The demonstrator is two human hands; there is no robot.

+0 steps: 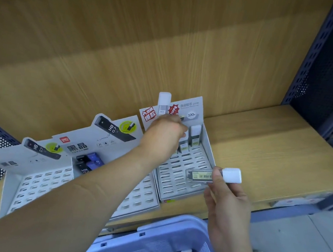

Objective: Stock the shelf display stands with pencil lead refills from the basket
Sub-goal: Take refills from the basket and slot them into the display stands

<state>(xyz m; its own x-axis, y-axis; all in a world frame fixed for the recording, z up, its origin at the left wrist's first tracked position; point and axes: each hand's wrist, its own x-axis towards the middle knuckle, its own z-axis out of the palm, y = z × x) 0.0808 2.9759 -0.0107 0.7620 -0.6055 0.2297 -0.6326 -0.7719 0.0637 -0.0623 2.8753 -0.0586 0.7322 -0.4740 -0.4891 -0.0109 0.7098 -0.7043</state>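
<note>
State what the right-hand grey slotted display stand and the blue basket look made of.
Right-hand grey slotted display stand: likely printed cardboard, matte, with folded walls and die-cut slots. Blue basket: probably moulded plastic, smooth, slightly glossy, with a notched rim.

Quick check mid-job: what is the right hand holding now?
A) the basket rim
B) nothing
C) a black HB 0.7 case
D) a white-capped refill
D: the right hand pinches a white-capped refill, held sideways by the front corner of the display stand.

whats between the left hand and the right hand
Head view: the grey stand's slotted tray, mostly empty slots; white-capped refills stand at its back.
</note>
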